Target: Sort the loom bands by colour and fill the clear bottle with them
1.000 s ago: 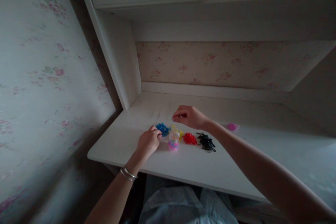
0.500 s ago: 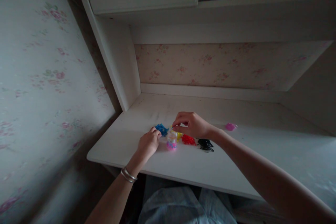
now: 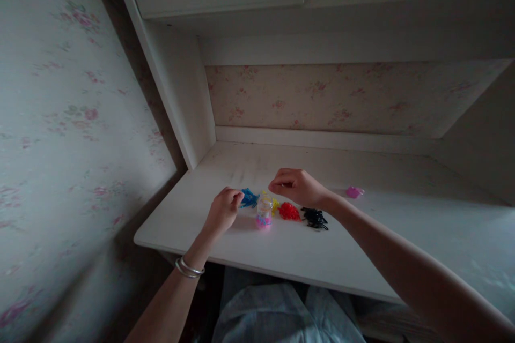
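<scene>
A small clear jar (image 3: pixel 264 212) with pink and bluish colour in its lower part stands on the white desk (image 3: pixel 314 260). My left hand (image 3: pixel 224 209) is held left of the jar, fingers curled closed, close to a pile of blue bands (image 3: pixel 249 198). Above and right of the jar, my right hand (image 3: pixel 295 186) has thumb and fingers pinched together. Whatever either hand holds, if anything, is too small to make out. Behind the jar lie yellow bands (image 3: pixel 274 206), partly hidden. A red pile (image 3: pixel 289 211) and a heap of black elastic bands (image 3: pixel 315 218) lie further right.
A small pink object (image 3: pixel 354 192) lies at the right on the desk. White cabinet shelving (image 3: pixel 225 8) overhangs the back, and a side panel (image 3: pixel 177 75) rises at the left beside the flowered wall (image 3: pixel 76 144). The desk's front edge runs above my lap.
My left hand has drawn back leftward from the jar, uncovering more of the blue pile. My right hand has lifted slightly and shifted right, away from the jar's mouth.
</scene>
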The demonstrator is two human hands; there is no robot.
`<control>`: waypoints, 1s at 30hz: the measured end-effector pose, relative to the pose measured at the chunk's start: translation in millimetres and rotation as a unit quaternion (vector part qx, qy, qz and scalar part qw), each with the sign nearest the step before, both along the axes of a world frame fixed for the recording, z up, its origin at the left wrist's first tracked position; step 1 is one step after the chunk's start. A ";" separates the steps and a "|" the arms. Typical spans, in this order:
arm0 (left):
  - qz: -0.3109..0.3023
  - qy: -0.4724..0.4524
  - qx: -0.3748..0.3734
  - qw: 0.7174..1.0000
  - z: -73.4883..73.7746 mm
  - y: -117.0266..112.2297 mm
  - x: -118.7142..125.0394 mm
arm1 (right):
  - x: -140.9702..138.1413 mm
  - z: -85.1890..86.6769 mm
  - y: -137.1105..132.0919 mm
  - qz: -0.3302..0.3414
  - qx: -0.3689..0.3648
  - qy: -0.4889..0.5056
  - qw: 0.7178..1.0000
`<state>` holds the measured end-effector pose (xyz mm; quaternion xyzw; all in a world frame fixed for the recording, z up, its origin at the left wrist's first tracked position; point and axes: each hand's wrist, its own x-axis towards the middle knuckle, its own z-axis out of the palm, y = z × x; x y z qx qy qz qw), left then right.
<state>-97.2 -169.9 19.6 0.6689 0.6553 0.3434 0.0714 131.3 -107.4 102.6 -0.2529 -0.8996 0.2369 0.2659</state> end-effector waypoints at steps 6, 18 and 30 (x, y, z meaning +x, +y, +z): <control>-0.037 -0.067 0.053 0.996 35.7 -10.0 9.9 | 9.7 -10.0 6.5 -0.036 -0.015 0.001 0.999; -0.131 0.072 0.047 0.988 70.9 -26.2 39.7 | 21.4 -25.1 11.7 -0.057 -0.018 -0.020 0.998; -0.158 0.052 0.059 0.984 72.7 -22.0 39.0 | -8.4 -40.4 28.2 -0.026 0.011 -0.078 0.997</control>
